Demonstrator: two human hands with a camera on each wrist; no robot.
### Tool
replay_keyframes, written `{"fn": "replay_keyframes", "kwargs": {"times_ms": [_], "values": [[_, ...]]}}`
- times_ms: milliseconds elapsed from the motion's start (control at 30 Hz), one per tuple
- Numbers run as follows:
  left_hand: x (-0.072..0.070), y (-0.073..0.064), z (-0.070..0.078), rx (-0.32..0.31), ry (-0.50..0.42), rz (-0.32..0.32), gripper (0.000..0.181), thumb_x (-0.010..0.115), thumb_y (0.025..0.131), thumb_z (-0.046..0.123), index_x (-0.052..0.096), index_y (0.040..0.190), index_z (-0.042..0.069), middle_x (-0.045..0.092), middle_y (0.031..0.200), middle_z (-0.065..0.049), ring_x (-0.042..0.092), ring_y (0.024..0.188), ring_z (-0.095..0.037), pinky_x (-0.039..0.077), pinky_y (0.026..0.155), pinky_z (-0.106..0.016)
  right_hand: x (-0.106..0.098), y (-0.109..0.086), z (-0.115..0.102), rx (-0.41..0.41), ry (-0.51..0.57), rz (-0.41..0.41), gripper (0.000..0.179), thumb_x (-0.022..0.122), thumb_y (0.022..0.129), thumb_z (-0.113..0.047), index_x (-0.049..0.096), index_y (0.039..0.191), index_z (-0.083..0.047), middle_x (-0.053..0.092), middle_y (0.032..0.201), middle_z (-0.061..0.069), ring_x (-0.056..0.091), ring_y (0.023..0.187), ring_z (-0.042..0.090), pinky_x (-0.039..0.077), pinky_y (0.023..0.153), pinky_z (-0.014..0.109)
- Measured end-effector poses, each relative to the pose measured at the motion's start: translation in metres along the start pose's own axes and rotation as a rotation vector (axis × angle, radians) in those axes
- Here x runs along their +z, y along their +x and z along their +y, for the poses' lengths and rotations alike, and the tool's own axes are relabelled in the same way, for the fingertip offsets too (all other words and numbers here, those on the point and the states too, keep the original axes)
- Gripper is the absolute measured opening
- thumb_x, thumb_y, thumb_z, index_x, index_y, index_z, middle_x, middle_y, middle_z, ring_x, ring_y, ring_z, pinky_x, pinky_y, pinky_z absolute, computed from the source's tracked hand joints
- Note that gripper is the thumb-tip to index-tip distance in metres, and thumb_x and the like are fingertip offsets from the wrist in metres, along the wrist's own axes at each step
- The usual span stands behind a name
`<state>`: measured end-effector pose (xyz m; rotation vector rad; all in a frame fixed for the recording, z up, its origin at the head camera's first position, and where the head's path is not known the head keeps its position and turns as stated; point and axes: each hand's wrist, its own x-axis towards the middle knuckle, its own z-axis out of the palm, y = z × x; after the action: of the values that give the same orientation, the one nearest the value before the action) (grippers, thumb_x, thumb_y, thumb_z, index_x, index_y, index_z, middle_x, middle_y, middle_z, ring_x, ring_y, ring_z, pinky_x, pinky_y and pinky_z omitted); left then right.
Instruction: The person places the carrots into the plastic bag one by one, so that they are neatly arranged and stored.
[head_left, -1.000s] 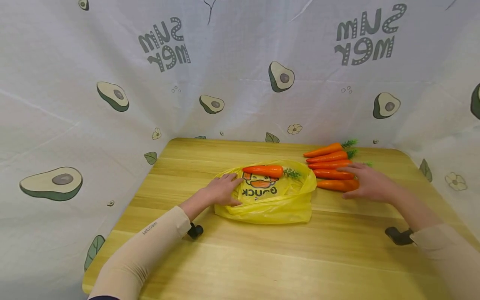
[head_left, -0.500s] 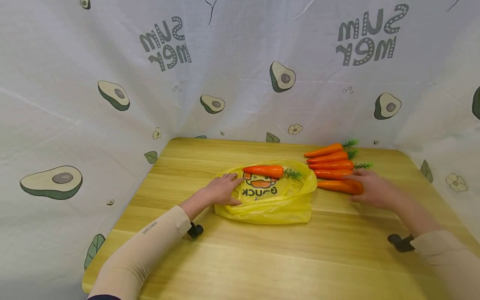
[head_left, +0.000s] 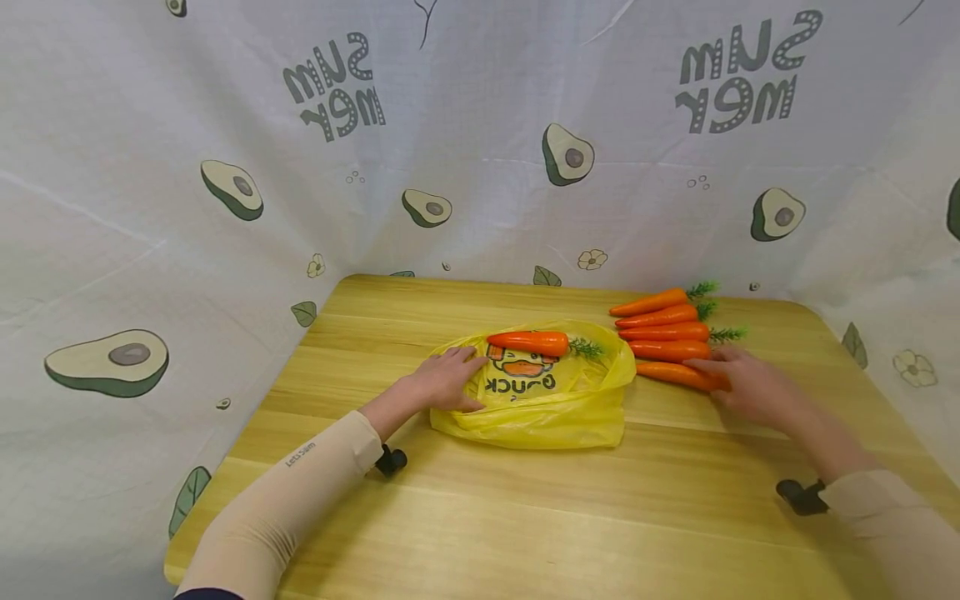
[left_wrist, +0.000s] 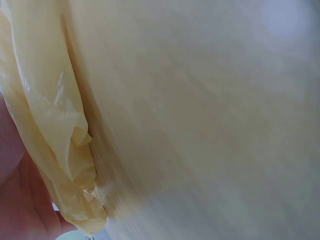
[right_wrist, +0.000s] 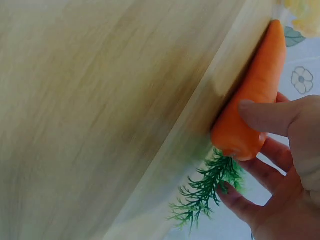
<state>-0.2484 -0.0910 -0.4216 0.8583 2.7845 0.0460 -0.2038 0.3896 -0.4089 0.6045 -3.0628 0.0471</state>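
My right hand (head_left: 757,390) pinches the fat end of the nearest orange carrot (head_left: 671,375) between thumb and fingers. In the right wrist view the thumb lies on top of this carrot (right_wrist: 257,92), and its feathery green top hangs beside the fingers. The left hand (head_left: 447,380) rests with fingers spread on the left side of a yellow plastic bag (head_left: 570,421). That bag lies flattened, with a printed duck showing, and another carrot (head_left: 528,342) lies on it. In the left wrist view the bag (left_wrist: 50,95) partly hides the left hand (left_wrist: 27,205).
Several more carrots (head_left: 667,332) lie in a row behind the held one, tips toward the bag. Everything is on a wooden table (head_left: 525,517). A white curtain (head_left: 480,100) with avocado prints hangs behind and at both sides.
The right hand has come down from over the row of carrots and taken hold of the nearest one, whose fat end has shifted slightly toward me. The left hand has stayed on the bag.
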Motion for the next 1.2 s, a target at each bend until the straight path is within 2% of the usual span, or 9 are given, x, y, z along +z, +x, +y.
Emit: {"fn": "replay_keyframes", "kwargs": {"times_ms": [200,433,600,767,900,967,1200], "values": [[0.001,0.002,-0.001,0.001,0.008,0.002,0.086,0.068,0.09,0.058,0.034,0.159,0.02,0.029,0.164,-0.011,0.031,0.15,-0.032,0.036,0.114,-0.056,0.002,0.0,0.002,-0.014,0.001,0.02,0.053,0.077,0.081,-0.003,0.065,0.133,-0.004,0.061,0.111,0.026,0.062,0.097,0.045,0.053,0.08,0.062],[0.004,0.002,-0.001,0.003,0.01,0.004,0.086,0.068,0.09,0.058,0.034,0.159,0.021,0.029,0.164,-0.011,0.031,0.15,-0.032,0.037,0.114,-0.056,0.001,0.0,0.004,-0.001,0.06,-0.012,0.053,0.074,0.083,-0.003,0.061,0.135,-0.002,0.056,0.123,0.038,0.057,0.108,0.058,0.048,0.086,0.069],[0.002,0.002,-0.001,0.003,0.007,0.003,0.085,0.068,0.09,0.058,0.034,0.158,0.02,0.03,0.163,-0.011,0.031,0.149,-0.032,0.037,0.114,-0.056,-0.009,0.003,0.0,-0.026,0.095,-0.002,0.053,0.073,0.084,-0.001,0.06,0.136,0.001,0.055,0.124,0.041,0.056,0.109,0.06,0.047,0.088,0.07],[0.002,0.002,-0.001,0.003,0.005,0.002,0.086,0.068,0.09,0.058,0.034,0.158,0.02,0.03,0.163,-0.011,0.031,0.149,-0.032,0.037,0.114,-0.056,-0.021,0.007,-0.007,-0.048,0.081,0.03,0.052,0.075,0.083,-0.002,0.062,0.134,0.001,0.06,0.119,0.038,0.062,0.098,0.054,0.051,0.083,0.066],[0.003,0.003,-0.002,0.003,0.003,0.001,0.086,0.068,0.09,0.059,0.034,0.158,0.021,0.029,0.164,-0.011,0.03,0.15,-0.033,0.037,0.114,-0.056,-0.027,0.01,-0.007,-0.038,0.082,0.019,0.053,0.076,0.084,-0.003,0.061,0.135,0.0,0.062,0.112,0.031,0.064,0.084,0.037,0.054,0.074,0.058],[0.003,0.003,-0.002,0.002,0.003,-0.001,0.086,0.068,0.09,0.059,0.033,0.159,0.021,0.028,0.164,-0.011,0.03,0.15,-0.032,0.036,0.115,-0.056,-0.031,0.01,-0.005,-0.031,0.083,0.013,0.053,0.075,0.085,-0.003,0.06,0.135,0.0,0.062,0.112,0.03,0.063,0.082,0.034,0.055,0.073,0.057],[0.002,0.003,-0.003,0.004,0.0,-0.001,0.085,0.068,0.09,0.058,0.033,0.159,0.021,0.029,0.164,-0.011,0.03,0.15,-0.033,0.037,0.114,-0.057,-0.047,0.013,0.001,0.018,0.065,-0.003,0.055,0.073,0.087,-0.006,0.056,0.139,0.001,0.058,0.122,0.036,0.063,0.098,0.052,0.051,0.082,0.066]]}}
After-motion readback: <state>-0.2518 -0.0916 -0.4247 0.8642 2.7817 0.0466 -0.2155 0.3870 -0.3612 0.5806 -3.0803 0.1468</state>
